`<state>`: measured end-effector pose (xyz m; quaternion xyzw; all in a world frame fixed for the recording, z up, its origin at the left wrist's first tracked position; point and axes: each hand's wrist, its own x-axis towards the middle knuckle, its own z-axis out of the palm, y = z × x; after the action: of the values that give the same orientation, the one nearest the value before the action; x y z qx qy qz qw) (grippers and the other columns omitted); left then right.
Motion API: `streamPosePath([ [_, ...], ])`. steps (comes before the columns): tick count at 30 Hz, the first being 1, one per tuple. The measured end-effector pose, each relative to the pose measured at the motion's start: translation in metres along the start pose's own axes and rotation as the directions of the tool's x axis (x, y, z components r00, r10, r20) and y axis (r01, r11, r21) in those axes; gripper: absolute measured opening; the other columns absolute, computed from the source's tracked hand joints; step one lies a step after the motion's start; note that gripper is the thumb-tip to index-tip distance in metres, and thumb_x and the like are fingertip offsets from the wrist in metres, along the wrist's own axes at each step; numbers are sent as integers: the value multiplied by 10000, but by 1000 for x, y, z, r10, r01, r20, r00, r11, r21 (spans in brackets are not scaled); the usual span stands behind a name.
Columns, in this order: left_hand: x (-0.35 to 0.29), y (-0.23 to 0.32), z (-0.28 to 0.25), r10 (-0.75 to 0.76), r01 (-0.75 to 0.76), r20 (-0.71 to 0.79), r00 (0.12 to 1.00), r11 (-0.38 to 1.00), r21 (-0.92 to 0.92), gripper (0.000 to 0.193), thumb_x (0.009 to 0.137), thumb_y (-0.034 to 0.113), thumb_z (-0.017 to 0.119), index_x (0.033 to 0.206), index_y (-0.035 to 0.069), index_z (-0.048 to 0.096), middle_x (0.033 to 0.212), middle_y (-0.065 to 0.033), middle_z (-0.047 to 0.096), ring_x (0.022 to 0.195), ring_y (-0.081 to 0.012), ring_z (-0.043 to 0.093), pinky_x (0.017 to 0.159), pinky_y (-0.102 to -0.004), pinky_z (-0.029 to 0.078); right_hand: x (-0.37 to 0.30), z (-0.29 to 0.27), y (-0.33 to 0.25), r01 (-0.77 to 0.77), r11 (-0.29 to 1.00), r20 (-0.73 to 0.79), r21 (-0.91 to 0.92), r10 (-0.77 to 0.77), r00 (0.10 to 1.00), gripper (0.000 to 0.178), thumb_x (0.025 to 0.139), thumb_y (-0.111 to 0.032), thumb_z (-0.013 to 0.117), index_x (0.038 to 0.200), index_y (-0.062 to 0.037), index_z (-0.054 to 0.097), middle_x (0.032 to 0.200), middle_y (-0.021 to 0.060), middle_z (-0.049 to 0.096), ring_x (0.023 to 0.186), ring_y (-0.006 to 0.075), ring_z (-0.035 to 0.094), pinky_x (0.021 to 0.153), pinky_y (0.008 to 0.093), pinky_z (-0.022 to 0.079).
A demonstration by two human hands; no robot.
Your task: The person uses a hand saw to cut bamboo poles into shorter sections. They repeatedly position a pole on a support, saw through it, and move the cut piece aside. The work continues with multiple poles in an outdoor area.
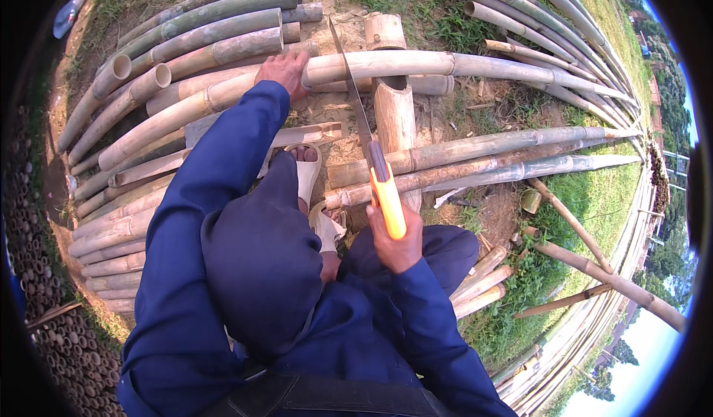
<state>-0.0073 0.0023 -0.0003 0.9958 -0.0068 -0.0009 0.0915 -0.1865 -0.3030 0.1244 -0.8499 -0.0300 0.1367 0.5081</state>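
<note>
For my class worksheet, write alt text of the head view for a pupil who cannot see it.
A person's right hand holds a yellow-handled saw, its blade across a long bamboo pole on which the left hand rests. More bamboo poles lie on both sides.

The single head-worn fisheye looks steeply down from above; the hands (399, 246) are near; trees (672, 109) curve along the right rim.
</note>
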Motion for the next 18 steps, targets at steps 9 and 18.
streamPosePath([
  [9,-1,6,4,3,-3,20,1000,1000,5,595,763,357,870,1213,116,567,1176,-149,674,1152,-345,666,982,-460,511,13,-8,-2,-45,999,0,-27,45,999,117,922,-77,723,957,24,676,689,154,632,581,216,588,590,369,482],
  [18,-5,0,9,1,-1,-11,1000,1000,-3,602,755,345,872,1224,122,567,1182,-150,674,1145,-346,669,960,-468,513,-78,-36,-24,-67,998,-20,-16,67,998,261,915,-20,719,1167,42,693,776,135,695,647,155,663,646,317,531],
])
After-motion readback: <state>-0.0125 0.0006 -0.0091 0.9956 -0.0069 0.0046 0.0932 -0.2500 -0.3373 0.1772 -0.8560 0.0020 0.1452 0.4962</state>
